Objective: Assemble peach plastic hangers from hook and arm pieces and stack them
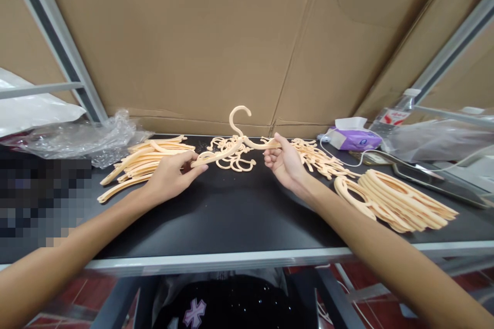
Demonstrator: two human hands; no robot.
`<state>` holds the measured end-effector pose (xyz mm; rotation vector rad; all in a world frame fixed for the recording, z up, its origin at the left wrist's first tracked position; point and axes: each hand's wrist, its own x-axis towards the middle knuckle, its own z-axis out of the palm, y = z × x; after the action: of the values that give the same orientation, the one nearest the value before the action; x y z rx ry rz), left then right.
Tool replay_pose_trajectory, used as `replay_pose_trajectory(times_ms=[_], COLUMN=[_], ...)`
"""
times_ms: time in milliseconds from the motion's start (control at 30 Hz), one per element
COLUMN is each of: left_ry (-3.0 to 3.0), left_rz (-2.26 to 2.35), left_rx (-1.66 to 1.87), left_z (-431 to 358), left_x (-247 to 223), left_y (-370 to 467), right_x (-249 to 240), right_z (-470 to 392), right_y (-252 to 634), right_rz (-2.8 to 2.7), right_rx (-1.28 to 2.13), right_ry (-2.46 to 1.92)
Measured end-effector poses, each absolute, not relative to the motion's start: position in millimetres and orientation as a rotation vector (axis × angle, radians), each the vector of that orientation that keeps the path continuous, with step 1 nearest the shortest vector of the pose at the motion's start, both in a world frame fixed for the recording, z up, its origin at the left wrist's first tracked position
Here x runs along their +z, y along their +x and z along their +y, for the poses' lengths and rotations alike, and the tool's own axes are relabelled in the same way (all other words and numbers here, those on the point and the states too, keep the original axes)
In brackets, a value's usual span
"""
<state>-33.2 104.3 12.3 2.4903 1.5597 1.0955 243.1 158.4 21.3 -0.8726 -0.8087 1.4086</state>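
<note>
A cream plastic clothes hanger point(240, 136) is held up over the black table, its hook pointing upward. My left hand point(173, 175) pinches the end of its left arm, and my right hand point(285, 164) grips the end of the right arm with curled fingers. Behind the hanger lies a heap of loose cream hooks point(235, 162). A pile of curved hanger arms point(148, 157) rests beside my left hand. Past my right hand are more small cream pieces point(318, 159), and a stack of looped hanger arms point(401, 200) sits nearer the right forearm.
The black table point(231, 221) has a metal front edge. Clear plastic wrapping point(96, 136) lies at the back left. On the right are a purple tissue pack point(357, 139), a plastic bottle point(397, 110), a dark tablet-like device point(440, 180) and a white cable. Cardboard point(185, 41) walls the back.
</note>
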Motion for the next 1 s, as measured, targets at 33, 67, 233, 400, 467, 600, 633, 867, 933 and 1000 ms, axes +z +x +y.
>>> replay_pose_trajectory(times_ms=[33,67,233,400,467,600,633,867,933,1000], left_ry=[2.465,2.436,2.271,2.105,2.084,2.027,2.005,1.867,1.870,1.878], left_rz=[1.525,1.500,1.438,1.375,1.378,1.386,1.382,1.331,1.327,1.322], left_rx=[1.087,1.076,1.088,1.188,1.207,1.238,1.247,1.318,1.299,1.280], left_z=[103,103,102,102,102,101,102,108,108,106], left_x=[13,14,15,21,24,26,26,22,23,24], left_y=[-33,-32,-32,-34,-34,-33,-33,-38,-37,-36], right_x=[21,21,22,21,20,17,17,14,14,13], right_z=[159,159,159,161,162,162,161,160,158,156], right_y=[244,244,246,249,250,248,248,247,246,243], right_rz=[-0.811,-0.814,-0.872,-0.961,-0.998,-1.043,-1.046,-1.142,-1.192,-1.245], right_rx=[1.400,1.392,1.345,1.293,1.267,1.239,1.237,1.276,1.274,1.258], right_ry=[-0.873,-0.873,-0.890,-0.928,-0.954,-0.969,-0.969,-0.909,-0.896,-0.909])
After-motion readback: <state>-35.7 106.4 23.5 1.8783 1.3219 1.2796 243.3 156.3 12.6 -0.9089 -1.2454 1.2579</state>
